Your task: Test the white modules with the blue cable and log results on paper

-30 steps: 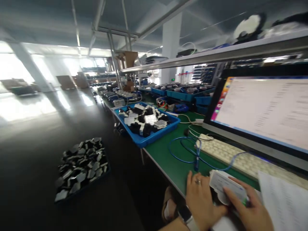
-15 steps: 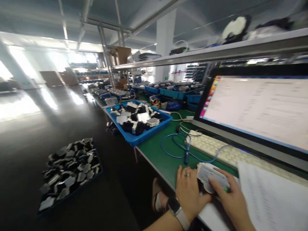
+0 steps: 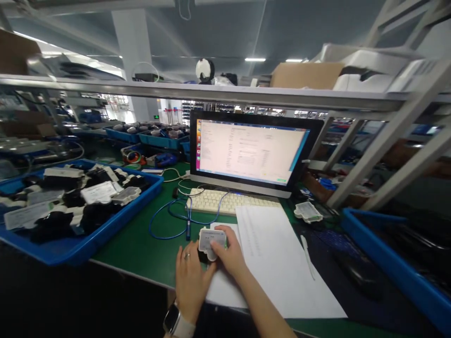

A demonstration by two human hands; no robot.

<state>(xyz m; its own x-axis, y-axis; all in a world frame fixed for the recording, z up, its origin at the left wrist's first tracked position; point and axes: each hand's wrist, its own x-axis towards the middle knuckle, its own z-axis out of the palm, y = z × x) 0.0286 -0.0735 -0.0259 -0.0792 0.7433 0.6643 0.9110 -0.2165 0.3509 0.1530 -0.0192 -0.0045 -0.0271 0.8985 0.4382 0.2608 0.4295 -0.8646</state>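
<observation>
Between my hands is a small white-faced plastic device (image 3: 212, 240) with a notched lower edge, a dark body beneath and printed marks on its face. My right hand (image 3: 230, 256) grips it from the right, thumb resting on the face and fingers behind its upper edge. On its left side my left hand (image 3: 192, 274), wearing a ring and a watch, curls around the dark body. Under the device lie white paper sheets (image 3: 271, 263). A blue cable (image 3: 167, 238) loops on the green table (image 3: 141, 244) to the left of it.
A blue tray (image 3: 82, 246) of similar devices stands at the left. Behind my hands are a keyboard (image 3: 211, 201) and a lit monitor (image 3: 246, 152). At the right are a pen (image 3: 307, 257), a mouse (image 3: 356, 270), another device (image 3: 308, 212) and a blue bin (image 3: 398, 267).
My view has swung right, from the aisle and floor tray to the monitor. Both hands stay on the device. The right-hand bin and mouse have come into view.
</observation>
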